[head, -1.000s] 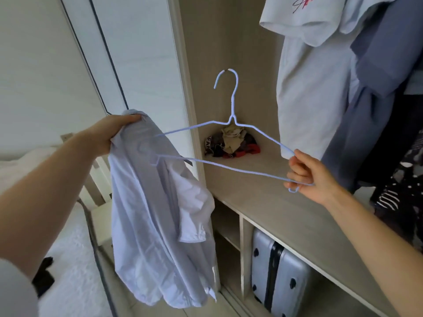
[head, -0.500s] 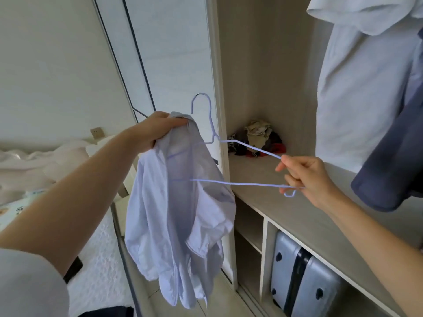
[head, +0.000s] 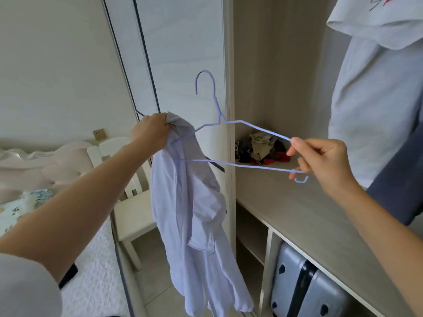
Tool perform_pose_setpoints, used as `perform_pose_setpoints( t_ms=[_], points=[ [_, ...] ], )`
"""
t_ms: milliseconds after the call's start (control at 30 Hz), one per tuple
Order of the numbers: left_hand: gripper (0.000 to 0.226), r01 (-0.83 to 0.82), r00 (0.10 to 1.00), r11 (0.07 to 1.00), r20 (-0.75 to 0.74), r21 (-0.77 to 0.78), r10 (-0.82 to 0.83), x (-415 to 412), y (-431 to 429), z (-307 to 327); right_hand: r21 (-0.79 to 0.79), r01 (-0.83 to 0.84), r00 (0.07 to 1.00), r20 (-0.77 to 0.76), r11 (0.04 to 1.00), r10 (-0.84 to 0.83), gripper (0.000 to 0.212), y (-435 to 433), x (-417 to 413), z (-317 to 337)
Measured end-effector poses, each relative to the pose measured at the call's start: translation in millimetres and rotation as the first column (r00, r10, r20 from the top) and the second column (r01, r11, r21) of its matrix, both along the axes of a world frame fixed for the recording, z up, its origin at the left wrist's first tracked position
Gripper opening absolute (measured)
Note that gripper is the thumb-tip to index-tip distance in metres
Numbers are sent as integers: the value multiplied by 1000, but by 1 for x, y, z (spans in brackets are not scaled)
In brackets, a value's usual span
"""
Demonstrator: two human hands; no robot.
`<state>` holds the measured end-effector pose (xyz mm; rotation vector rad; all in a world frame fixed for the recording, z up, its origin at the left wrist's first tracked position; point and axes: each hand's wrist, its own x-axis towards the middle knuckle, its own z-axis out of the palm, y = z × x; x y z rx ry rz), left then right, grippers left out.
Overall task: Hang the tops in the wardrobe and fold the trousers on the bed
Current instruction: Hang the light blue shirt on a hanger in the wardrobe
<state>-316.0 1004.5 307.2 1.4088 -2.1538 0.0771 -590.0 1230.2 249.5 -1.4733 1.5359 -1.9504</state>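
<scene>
Lilac wire hanger (head: 258, 128) pinched at its right end by right hand (head: 320, 161) fingers, left hand (head: 151, 131) fist bunching the pale shirt (head: 194, 213) collar over its other arm, before the pale-wood wardrobe shelf (head: 309, 216), bed (head: 96, 271) at left.

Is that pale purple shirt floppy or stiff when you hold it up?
Probably floppy: the shirt hangs in loose folds below the left hand gripping its top. Likely light, since one hand holds it out at arm's length. It might slip off the thin wire hanger easily.
</scene>
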Motion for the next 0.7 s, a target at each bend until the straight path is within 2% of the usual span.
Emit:
perform_pose_setpoints(
  t_ms=[67,167,267,367,433,467,500,533,567,600,633,667,700],
  points=[
    [26,44,993,998,-109,35,-40,0,-6,-3,-12,9,999,-35,1000,-10,29,-2,5,4],
    [23,126,957,978,-279,164,-76,-2,-6,-2,-2,5,995,-100,1000,-5,27,-6,15,2],
    [23,300,872,905,-471,303,-131,-16,9,1,10,-40,991,-128,999,41,25,-15,30,-7],
    [19,523,730,773,-657,360,-188,-32,32,8,-16,-57,996,71,998,58,30,-25,37,-17],
    [18,645,666,675,-697,359,-266,-36,42,15,-32,-67,973,218,997,73,33,-27,38,-23],
    [18,663,678,664,-654,346,-336,-36,42,17,-43,-79,956,281,996,87,34,-27,38,-26],
    [20,634,738,708,-520,312,-431,-34,43,20,-56,-93,936,336,994,107,36,-26,37,-27],
    [26,567,816,792,-286,226,-503,-31,41,22,-72,-115,913,385,991,134,36,-24,36,-27],
    [37,494,869,866,-17,77,-494,-28,38,22,-88,-146,887,429,985,170,37,-23,37,-27],
    [44,471,876,880,151,-65,-458,-26,36,23,-104,-184,858,467,977,212,37,-21,38,-25],
    [43,493,864,861,184,-126,-468,-24,36,24,-116,-227,831,495,967,254,37,-19,40,-22],
    [38,525,848,843,159,-122,-505,-23,36,26,-123,-268,806,515,956,292,37,-18,42,-19],
    [30,555,832,829,68,-66,-551,-21,35,28,-117,-301,784,536,947,315,38,-18,42,-15]
  ],
)
